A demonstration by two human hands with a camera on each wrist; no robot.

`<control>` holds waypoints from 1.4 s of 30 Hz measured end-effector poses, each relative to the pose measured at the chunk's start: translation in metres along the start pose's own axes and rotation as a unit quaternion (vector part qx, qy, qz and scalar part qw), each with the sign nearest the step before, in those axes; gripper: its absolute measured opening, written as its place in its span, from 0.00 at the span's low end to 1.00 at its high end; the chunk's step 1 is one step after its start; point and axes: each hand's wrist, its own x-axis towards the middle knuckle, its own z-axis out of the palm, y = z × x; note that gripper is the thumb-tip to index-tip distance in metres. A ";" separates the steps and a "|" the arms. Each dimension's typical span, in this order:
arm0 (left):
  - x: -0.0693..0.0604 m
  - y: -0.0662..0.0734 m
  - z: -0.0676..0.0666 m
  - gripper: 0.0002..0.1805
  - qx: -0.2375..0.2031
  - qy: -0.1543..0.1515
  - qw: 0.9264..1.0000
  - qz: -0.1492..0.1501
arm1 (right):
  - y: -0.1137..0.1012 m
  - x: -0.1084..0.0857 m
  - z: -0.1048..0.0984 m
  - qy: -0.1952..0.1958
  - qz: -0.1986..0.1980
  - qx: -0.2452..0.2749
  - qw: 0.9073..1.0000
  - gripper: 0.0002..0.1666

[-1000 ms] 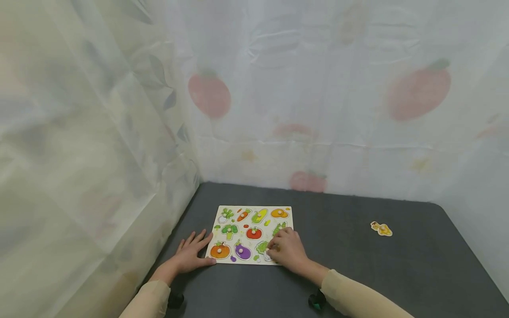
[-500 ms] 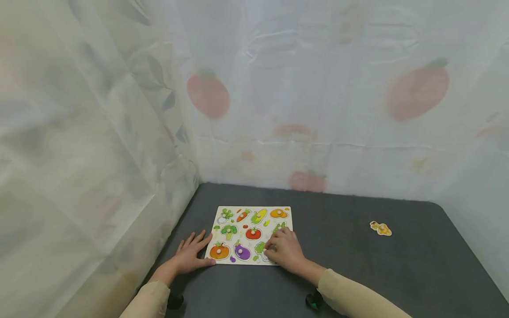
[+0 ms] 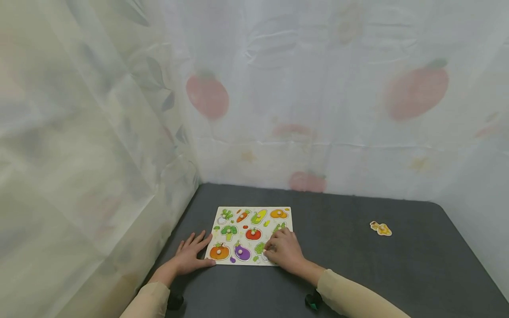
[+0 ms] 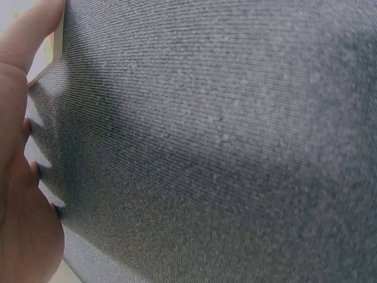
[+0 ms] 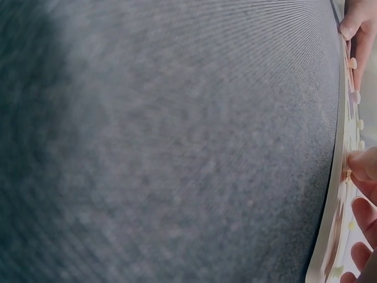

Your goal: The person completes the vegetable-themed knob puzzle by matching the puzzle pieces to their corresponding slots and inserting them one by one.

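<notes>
A cream wooden puzzle board (image 3: 241,238) with several knobbed vegetable pieces lies flat on the dark table. My left hand (image 3: 188,259) rests at its left edge, fingers spread and thumb on the lower left corner; the thumb also touches the board's corner in the left wrist view. At the lower right of the board, my right hand (image 3: 287,252) pinches the knob of a green-and-white cabbage puzzle piece (image 3: 260,247), partly covering it. This piece appears to lie in its place on the board. Fingers of my right hand (image 5: 366,168) show at the right wrist view's edge.
A loose yellow puzzle piece (image 3: 381,229) lies on the right part of the dark grey table (image 3: 342,247). Whitish curtains with faint fruit prints (image 3: 208,95) hang along the left side and behind the table.
My right hand moved very slightly to the left with its pinch on the cabbage puzzle piece, which sits closer to the board. The left hand has stayed in place.
</notes>
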 end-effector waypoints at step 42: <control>0.002 0.000 -0.002 0.57 0.001 -0.010 1.000 -0.008 | 0.202 -0.104 -0.160 0.137 0.347 -0.048 0.927 0.23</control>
